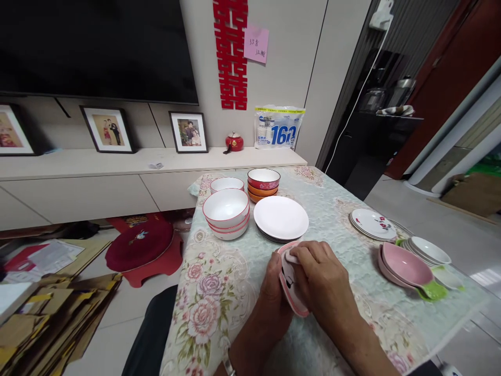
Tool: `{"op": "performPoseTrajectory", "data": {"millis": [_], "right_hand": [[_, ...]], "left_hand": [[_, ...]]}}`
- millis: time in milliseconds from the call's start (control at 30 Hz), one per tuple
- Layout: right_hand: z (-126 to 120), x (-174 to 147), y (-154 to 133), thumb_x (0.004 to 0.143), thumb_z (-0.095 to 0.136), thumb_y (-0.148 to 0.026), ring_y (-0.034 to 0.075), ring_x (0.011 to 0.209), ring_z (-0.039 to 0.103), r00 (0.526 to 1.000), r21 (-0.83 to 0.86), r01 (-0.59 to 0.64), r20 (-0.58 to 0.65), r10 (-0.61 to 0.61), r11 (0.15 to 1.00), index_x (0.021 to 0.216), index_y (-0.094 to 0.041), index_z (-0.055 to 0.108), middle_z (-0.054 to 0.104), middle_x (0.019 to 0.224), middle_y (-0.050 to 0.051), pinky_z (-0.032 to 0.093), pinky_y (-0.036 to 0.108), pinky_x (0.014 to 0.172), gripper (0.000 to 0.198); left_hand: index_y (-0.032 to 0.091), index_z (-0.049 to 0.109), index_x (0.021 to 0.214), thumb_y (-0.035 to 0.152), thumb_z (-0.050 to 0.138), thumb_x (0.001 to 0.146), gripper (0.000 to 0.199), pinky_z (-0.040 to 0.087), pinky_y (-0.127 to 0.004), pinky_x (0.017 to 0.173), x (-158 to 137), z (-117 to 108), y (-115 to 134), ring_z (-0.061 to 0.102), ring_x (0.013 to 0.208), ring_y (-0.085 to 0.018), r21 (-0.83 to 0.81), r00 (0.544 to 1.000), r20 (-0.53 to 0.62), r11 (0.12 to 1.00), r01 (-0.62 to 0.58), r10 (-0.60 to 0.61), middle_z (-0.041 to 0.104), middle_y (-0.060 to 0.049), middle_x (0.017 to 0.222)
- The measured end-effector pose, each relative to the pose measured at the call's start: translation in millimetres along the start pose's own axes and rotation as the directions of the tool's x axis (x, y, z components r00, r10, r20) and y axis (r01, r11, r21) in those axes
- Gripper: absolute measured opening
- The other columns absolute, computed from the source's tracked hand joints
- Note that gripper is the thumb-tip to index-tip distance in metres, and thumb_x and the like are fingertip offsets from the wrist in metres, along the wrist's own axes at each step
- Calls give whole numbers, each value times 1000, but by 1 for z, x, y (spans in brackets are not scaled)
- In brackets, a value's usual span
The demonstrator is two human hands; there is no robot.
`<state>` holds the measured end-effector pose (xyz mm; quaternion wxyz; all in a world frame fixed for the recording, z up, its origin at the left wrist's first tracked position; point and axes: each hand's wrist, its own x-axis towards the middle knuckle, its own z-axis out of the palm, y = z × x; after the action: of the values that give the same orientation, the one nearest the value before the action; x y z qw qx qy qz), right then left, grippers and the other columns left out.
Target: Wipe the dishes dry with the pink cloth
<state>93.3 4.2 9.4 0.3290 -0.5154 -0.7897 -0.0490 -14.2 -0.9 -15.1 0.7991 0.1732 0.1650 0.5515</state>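
My left hand is closed around the side of a small white dish with a pink rim and a dark printed pattern, tilted up above the table's near part. A pale cloth is pinched in my right hand, whose bent fingers press it against the inside of the dish. Part of the dish lies hidden under those fingers. Just beyond it sits a stack of plates with a plain white plate on top. Red-rimmed white bowls are stacked to its left.
A floral tablecloth covers the table. Behind the plates stand red and orange bowls. On the right are flower-patterned plates, pink leaf-handled bowls and small white bowls. A red stool and flattened cardboard occupy the left floor.
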Motion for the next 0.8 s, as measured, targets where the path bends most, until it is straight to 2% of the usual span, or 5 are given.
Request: {"op": "performPoseTrajectory", "data": {"millis": [100, 267, 467, 667, 800], "right_hand": [[0, -1, -8, 91, 50, -12, 22, 84, 58, 999, 193, -32, 32, 26, 981, 91, -19, 60, 64, 89, 8, 46, 34, 73, 12], [-21, 7, -7, 94, 50, -13, 17, 90, 61, 954, 549, -79, 283, -97, 832, 102, -23, 61, 66, 99, 3, 47, 28, 79, 17], [-40, 9, 3, 97, 52, -21, 16, 81, 56, 846, 409, -46, 501, -182, 911, 89, -22, 62, 63, 88, 1, 45, 29, 73, 13], [-25, 2, 3, 95, 50, -13, 21, 86, 54, 900, 134, -10, 433, -50, 991, 83, -22, 64, 63, 93, 6, 45, 33, 72, 20], [-25, -1, -6, 96, 48, -18, 20, 93, 58, 918, 333, -117, 395, -25, 936, 110, -24, 59, 64, 104, 6, 50, 35, 80, 18]], "left_hand": [[15, 64, 122, 52, 58, 89, 50, 40, -37, 103, 1, -1, -1, 60, 116, -29, 45, 997, -29, 996, -76, 77, 71, -11, 115], [12, 63, 123, 57, 54, 89, 57, 43, -40, 100, 0, 1, 3, 62, 113, -30, -32, 999, 29, 999, -41, 41, 70, -14, 117], [10, 69, 109, 62, 49, 89, 59, 47, -42, 94, 3, 0, 5, 66, 104, -33, -63, 997, 18, 995, 72, -71, 73, -15, 106], [13, 69, 103, 57, 56, 88, 49, 47, -40, 93, 7, -2, 5, 66, 103, -31, -88, 997, -53, 995, 47, -52, 74, -11, 99], [10, 70, 104, 61, 47, 90, 59, 46, -40, 94, 3, 1, 8, 66, 103, -31, -85, 996, 17, 992, 92, -91, 73, -13, 95]]}}
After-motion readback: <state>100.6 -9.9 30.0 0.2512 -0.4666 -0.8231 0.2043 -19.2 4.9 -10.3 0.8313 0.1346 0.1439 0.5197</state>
